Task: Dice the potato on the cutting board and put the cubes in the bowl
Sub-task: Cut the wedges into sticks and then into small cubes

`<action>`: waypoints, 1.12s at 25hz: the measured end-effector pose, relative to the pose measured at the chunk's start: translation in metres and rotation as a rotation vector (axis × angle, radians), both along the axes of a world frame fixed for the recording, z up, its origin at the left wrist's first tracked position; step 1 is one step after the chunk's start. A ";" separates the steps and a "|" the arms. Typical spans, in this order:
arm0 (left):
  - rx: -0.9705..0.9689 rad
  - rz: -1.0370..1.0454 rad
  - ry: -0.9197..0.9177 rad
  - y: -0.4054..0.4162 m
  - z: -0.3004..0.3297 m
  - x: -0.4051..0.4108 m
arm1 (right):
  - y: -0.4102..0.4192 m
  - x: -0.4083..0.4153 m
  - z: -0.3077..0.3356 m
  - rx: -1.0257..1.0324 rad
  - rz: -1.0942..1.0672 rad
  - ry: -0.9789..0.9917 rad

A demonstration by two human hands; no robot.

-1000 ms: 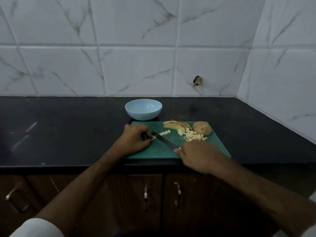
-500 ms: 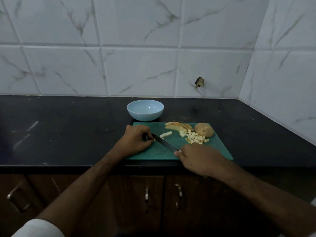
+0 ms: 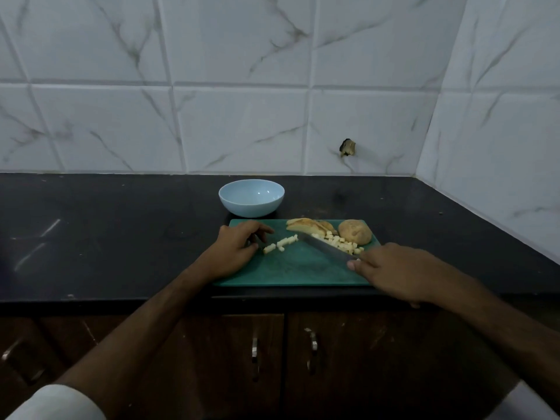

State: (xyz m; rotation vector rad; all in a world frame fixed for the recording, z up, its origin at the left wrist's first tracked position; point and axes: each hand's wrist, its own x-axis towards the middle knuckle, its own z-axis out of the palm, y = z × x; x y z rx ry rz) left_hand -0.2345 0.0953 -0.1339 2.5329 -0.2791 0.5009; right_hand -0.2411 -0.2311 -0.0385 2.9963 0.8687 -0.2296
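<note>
The uncut potato piece [image 3: 355,232] sits at the far right corner of the green cutting board [image 3: 291,272], skin side up. Just beside it on the left lie several potato slices [image 3: 310,227] stacked along the far edge of the board. A loose pile of cubes [image 3: 341,244] rests in front of the potato piece and touches the knife blade [image 3: 325,248]. A second, short row of cubes [image 3: 280,244] lies diagonally near the board's left-centre, apart from the pile. The right hand [image 3: 394,272] grips the knife handle, fingers curled round it, with the blade angled up and to the left between the two groups of cubes. The left hand [image 3: 238,248] rests on the left end of the board, its fingers loosely curled with the tips next to the short row; whether they touch a cube cannot be determined. The light blue bowl [image 3: 251,197] stands on the black countertop [image 3: 106,234] just behind the board's far left corner. White marble-pattern tiles [image 3: 242,128] form the wall behind.
</note>
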 end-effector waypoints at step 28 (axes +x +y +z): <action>0.290 -0.096 0.334 -0.037 0.052 0.025 | -0.051 0.041 -0.010 0.274 -0.180 0.096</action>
